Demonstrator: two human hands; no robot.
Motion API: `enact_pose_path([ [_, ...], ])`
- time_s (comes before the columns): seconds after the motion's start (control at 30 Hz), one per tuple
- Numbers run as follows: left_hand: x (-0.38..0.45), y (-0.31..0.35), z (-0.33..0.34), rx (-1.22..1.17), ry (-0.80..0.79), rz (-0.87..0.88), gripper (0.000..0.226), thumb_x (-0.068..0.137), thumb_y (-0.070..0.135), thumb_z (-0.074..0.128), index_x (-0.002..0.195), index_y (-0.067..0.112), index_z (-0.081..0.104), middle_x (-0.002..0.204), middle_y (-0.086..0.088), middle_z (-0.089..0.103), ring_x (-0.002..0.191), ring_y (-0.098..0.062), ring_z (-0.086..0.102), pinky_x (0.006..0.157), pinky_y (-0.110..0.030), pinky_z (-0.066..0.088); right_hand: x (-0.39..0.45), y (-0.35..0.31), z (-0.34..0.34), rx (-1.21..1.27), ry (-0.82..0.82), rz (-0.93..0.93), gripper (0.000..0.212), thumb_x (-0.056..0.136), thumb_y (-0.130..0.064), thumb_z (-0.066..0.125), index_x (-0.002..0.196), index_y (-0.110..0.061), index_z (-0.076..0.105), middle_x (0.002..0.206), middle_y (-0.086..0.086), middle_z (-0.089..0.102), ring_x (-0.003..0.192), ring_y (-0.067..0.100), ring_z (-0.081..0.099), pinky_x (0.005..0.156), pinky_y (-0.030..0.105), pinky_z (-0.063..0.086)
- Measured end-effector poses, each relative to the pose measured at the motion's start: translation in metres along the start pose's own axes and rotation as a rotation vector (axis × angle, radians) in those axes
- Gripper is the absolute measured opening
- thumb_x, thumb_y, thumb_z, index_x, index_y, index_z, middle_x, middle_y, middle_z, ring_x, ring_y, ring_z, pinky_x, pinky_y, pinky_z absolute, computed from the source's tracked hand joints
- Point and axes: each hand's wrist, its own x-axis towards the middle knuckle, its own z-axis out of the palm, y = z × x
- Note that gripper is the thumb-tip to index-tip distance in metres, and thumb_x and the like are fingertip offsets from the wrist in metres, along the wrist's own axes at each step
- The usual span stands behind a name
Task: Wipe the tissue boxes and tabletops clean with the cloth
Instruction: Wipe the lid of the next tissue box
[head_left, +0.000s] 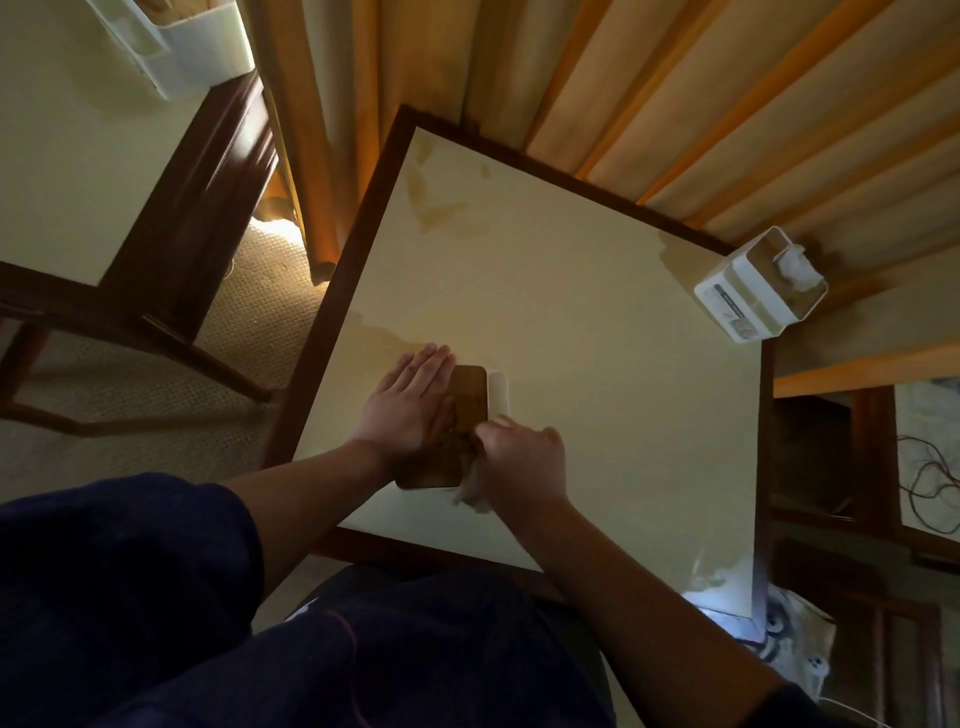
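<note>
Your two bare forearms reach forward from dark sleeves over the near edge of a square, cream-topped table (571, 312) with a dark wooden border. Your left hand (410, 402) lies flat, fingers straight and together, pressing down on the left side of a tissue box (470, 392) that sits near the table's front edge. Your right hand (524, 457) is curled into a loose fist, its fingers clenched around a pale cloth (475, 491), which pokes out below the knuckles and touches the box's right side.

The box has a brown wooden lid and a white body, and it lies at a slant to the table's edges; part of the lid is hidden under your hands.

The tabletop shows darker patches near its left edge and far corner, which look like damp streaks.

At the far right corner stands a second tissue box (761, 286), white, with a tissue sticking up from its top. Beyond the table hang pleated orange and cream curtains (675, 93).
</note>
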Motion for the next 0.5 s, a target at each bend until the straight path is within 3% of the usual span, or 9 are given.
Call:
enact_pose_path([
  [0.1, -0.002, 0.003, -0.001, -0.009, 0.007, -0.008, 0.065, 0.108, 0.042, 0.021, 0.157, 0.003, 0.039, 0.163, -0.015, 0.039, 0.156, -0.028, 0.027, 0.127, -0.033, 0.001, 0.029, -0.002, -0.004, -0.014, 0.048, 0.076, 0.017, 0.098, -0.024, 0.052, 0.100, -0.024, 0.068, 0.100, 0.000, 0.068, 0.091, 0.027, 0.071, 0.085, 0.038, 0.037],
  [0.23, -0.004, 0.005, -0.002, -0.007, 0.021, 0.006, 0.065, 0.108, 0.041, 0.018, 0.158, 0.004, 0.037, 0.164, -0.014, 0.037, 0.157, -0.024, 0.023, 0.129, -0.040, 0.010, 0.056, -0.002, -0.012, -0.011, 0.115, 0.100, 0.028, 0.101, -0.021, 0.050, 0.115, -0.030, 0.073, 0.113, -0.004, 0.070, 0.102, 0.026, 0.069, 0.090, 0.039, 0.040],
  [0.5, 0.000, 0.003, 0.001, 0.012, -0.024, -0.010, 0.064, 0.107, 0.040, 0.019, 0.159, 0.005, 0.034, 0.166, -0.013, 0.035, 0.158, -0.024, 0.022, 0.127, -0.032, -0.004, 0.037, 0.001, 0.024, 0.229, 0.305, 0.127, 0.030, 0.098, -0.029, 0.049, 0.116, -0.023, 0.072, 0.118, -0.001, 0.070, 0.103, 0.033, 0.059, 0.075, 0.042, 0.054],
])
